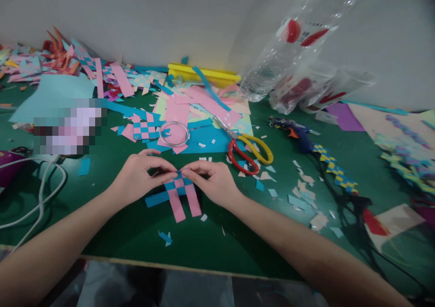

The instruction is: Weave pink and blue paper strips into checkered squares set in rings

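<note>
A small woven piece of pink and blue paper strips point(180, 194) lies on the green table point(217, 239) in front of me. My left hand point(141, 178) pinches its upper left edge with fingers closed. My right hand point(214, 180) pinches the upper right edge, fingers curled on the strips. Two pink strips hang down toward me and a blue strip sticks out to the left.
Red and yellow scissors point(249, 151) lie just beyond my right hand. A clear tape ring point(174, 133) and another woven piece point(144, 128) sit behind. A glue gun point(295, 132), plastic bottles point(299, 58), a yellow box point(204, 74), white cable point(41, 198) and paper scraps surround.
</note>
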Available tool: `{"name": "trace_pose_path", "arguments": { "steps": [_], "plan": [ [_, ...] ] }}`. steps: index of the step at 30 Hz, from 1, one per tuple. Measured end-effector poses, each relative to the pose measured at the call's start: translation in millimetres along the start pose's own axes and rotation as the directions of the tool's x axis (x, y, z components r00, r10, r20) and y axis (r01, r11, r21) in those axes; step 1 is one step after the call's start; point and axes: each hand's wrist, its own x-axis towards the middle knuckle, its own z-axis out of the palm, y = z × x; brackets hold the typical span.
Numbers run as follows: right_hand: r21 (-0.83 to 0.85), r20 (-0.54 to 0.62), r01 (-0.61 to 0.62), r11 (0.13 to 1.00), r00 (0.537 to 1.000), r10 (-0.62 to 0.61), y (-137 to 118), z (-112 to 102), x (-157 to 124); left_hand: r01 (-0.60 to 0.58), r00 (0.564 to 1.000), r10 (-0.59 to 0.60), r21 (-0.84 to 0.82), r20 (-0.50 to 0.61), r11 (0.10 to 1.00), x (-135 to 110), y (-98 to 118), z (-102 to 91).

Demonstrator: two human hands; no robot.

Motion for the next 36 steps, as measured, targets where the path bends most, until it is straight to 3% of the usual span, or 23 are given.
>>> {"name": "trace_pose_path", "arguments": {
  "steps": [7,14,17,23,32,36],
  "plan": [
    [-0.091,0.059,0.006,0.996,0.998,0.0,-1.4,0.2,-1.2,0.026,0.999,-0.025,-0.029,0.038,0.999,1.1,-0.3,1.9],
    [-0.072,0.057,-0.007,0.997,0.998,0.011,-4.2,0.9,-1.3,0.157,0.983,-0.138,-0.165,0.125,0.974,-0.7,-1.0,4.6],
    [-0.091,0.045,0.013,0.996,0.999,-0.009,-4.0,1.5,-1.9,0.133,0.984,-0.116,-0.122,0.139,0.984,-0.4,-0.9,5.1],
    [-0.111,0.052,0.004,0.994,0.999,0.001,-2.9,1.9,-1.5,0.016,0.994,-0.031,0.132,0.109,0.991,-0.3,-0.9,7.1],
    [-0.088,0.081,0.022,0.996,0.997,-0.015,-2.8,0.5,-2.1,0.085,0.986,-0.089,0.03,0.144,0.996,0.4,-1.0,4.7],
    [-0.099,0.07,0.041,0.994,0.997,-0.034,-2.3,-0.1,-1.8,0.058,0.989,-0.066,0.058,0.133,0.997,0.9,-1.5,5.1]
  ]
}}
